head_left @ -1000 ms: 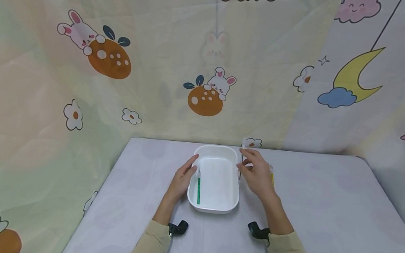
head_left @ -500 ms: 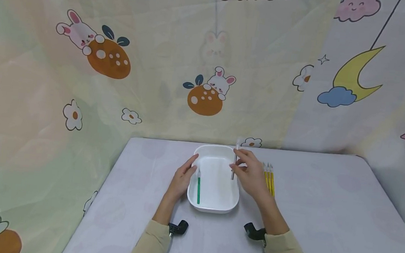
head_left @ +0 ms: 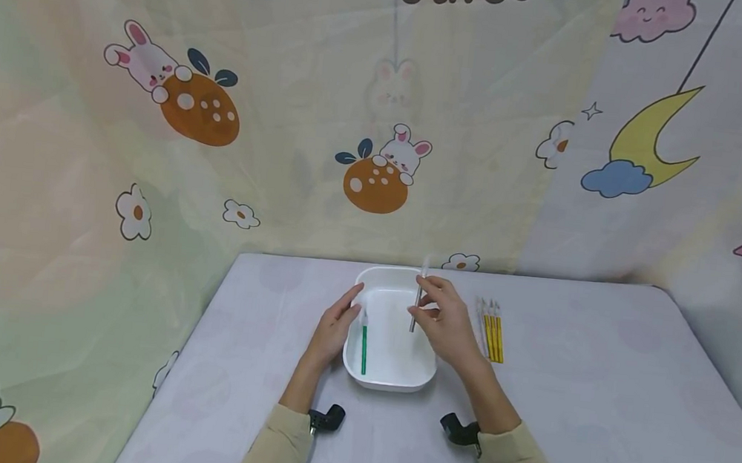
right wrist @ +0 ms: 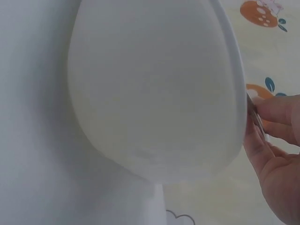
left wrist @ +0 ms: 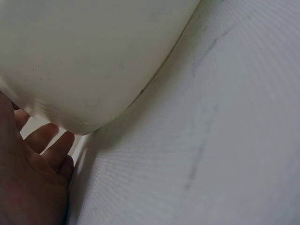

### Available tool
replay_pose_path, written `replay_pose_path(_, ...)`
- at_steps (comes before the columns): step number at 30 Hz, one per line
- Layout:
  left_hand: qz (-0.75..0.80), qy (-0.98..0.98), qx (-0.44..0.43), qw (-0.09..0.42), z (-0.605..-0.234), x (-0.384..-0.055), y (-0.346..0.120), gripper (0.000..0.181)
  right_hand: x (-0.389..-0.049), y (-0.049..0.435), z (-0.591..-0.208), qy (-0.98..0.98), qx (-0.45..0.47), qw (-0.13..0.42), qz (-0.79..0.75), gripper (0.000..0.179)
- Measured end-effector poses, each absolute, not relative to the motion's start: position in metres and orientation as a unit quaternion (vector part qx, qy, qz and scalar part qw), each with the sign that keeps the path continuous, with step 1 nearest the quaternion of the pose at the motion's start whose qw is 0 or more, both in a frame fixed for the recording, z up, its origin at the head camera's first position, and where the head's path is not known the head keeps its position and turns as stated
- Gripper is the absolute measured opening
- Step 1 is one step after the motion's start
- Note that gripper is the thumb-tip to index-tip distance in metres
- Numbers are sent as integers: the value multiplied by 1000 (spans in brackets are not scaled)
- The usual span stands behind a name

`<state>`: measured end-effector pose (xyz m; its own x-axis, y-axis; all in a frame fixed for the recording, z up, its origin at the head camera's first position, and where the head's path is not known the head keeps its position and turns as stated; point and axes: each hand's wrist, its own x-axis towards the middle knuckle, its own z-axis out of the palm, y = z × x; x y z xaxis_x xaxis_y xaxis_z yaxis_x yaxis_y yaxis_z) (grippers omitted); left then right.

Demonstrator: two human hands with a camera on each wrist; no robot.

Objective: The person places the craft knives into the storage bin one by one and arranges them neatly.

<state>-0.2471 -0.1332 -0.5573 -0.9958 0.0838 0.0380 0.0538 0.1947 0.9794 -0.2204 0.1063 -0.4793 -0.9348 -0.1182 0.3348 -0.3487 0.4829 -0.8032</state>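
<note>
My right hand (head_left: pixel 446 322) pinches a slim grey stick (head_left: pixel 417 303), like a pen with a clear whitish top, between thumb and fingers. It is held nearly upright over the right part of a white tray (head_left: pixel 390 384). In the right wrist view, the stick (right wrist: pixel 255 116) shows between the fingers, just past the tray's rim. My left hand (head_left: pixel 329 332) holds the tray's left rim; the left wrist view shows several fingers (left wrist: pixel 58 149) curled at its outer wall. A similar green stick (head_left: pixel 364 350) with a whitish top lies lengthwise inside the tray, along the left side.
Right of the tray, several similar sticks, mostly yellow ones (head_left: pixel 495 337) with pale tops, lie side by side on the white-covered table (head_left: pixel 596 402). A printed cloth backdrop (head_left: pixel 299 142) rises directly behind the table's far edge.
My right hand has carried the grey stick leftward from beside the tray to above it, uncovering the yellow sticks on the table. The left hand and the tray look unmoved.
</note>
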Motion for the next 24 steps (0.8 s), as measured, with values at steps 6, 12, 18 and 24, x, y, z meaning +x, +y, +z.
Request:
replay_pose_path(6,636,770,49,12,-558,-247,-133,47,-217,100,-480,-856,137,101,489,60)
replay_pose_path(12,634,772,50,12,-557,-247,-133,48,-215,92,-481,-845,133,92,510,60)
replay_pose_path(18,631,774,51,12,-556,-245,-133,48,-215,84,-484,-834,131,93,528,61)
replay_pose_path(24,627,777,55,9,-554,-246,-134,47,-216,77,-489,-812,148,111,554,60)
